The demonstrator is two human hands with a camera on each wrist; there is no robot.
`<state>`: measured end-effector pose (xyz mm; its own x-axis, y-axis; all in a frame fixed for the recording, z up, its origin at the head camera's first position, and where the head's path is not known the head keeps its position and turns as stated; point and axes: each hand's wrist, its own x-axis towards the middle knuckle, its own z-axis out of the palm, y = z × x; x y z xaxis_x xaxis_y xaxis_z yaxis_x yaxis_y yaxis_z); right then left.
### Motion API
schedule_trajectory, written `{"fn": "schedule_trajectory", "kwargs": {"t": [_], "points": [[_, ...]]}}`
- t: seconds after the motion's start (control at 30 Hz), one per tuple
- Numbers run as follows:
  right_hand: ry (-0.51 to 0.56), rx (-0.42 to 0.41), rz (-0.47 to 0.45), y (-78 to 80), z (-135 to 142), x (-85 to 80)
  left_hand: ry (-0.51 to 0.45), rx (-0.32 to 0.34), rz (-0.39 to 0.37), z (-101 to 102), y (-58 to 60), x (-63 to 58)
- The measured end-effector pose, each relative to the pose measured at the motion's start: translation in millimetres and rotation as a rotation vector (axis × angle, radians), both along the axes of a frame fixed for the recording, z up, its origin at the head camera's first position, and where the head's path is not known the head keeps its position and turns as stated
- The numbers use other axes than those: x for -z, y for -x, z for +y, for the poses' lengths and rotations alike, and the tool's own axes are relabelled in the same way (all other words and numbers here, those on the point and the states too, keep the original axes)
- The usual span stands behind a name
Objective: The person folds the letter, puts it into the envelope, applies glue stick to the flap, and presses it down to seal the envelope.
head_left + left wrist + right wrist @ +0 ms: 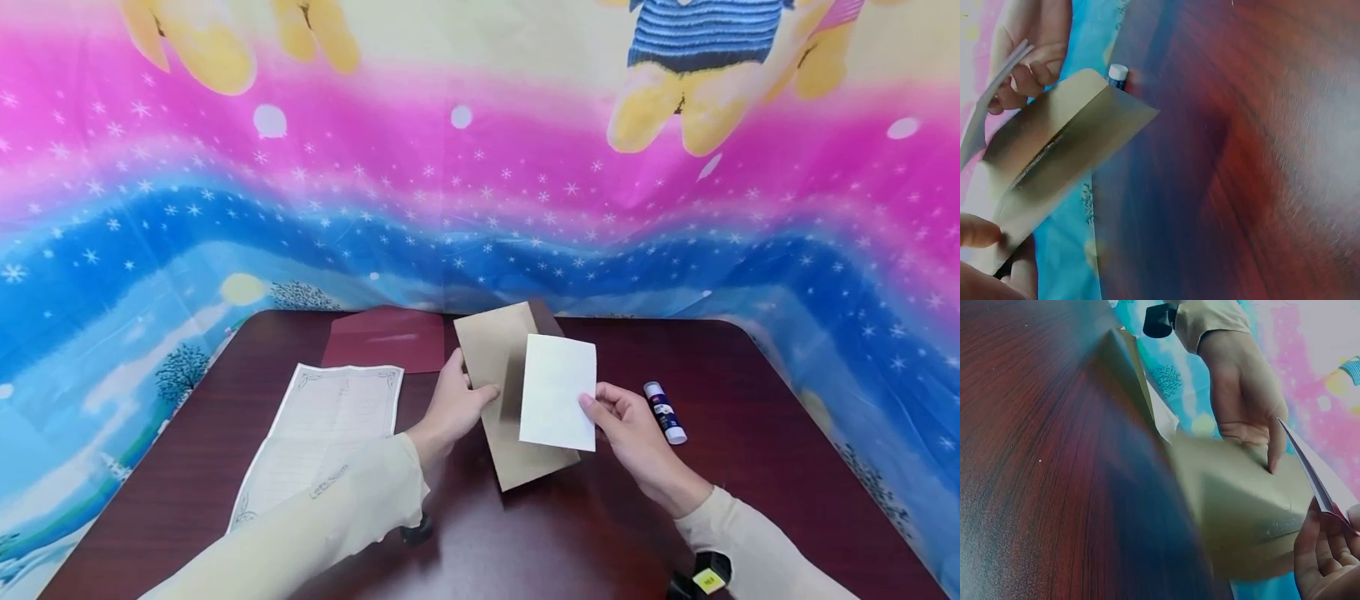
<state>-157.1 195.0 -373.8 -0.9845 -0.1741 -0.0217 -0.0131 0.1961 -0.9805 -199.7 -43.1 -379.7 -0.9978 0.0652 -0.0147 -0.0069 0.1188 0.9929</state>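
Observation:
In the head view my left hand (448, 408) grips a brown kraft envelope (491, 346) by its left edge, thumb on the near face. The envelope is tilted above the table, its flap folded open in the left wrist view. A folded white sheet of paper (558, 392) is pinched by its right edge between the thumb and fingers of my right hand (637, 437). From the head it overlaps the envelope; in the right wrist view the folded sheet (1316, 469) stands apart from the envelope (1254, 506), its layers seen edge-on.
A glue stick (664, 412) lies right of my right hand. On the left, a creased sheet with an ornate printed border (322, 442) lies flat, and a dark red envelope (386, 337) is behind it. A patterned cloth (450, 208) hangs behind the dark wooden table (750, 392).

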Motion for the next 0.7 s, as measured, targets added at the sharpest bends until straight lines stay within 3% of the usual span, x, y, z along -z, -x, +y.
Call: {"fn": "schedule_trajectory", "kwargs": {"t": [0.2,0.53,0.7], "points": [[0.004,-0.020,-0.003,1.9,-1.7,1.0,-0.035,0.047,-0.032,-4.7,-6.6,-0.9],[0.010,0.016,-0.051,11.4,4.8,12.3,-0.144,0.048,-0.077,-13.9,-12.5,0.2],[0.016,0.001,-0.087,13.7,8.5,14.7,-0.149,0.044,-0.082,-18.9,-14.2,-0.1]]}}
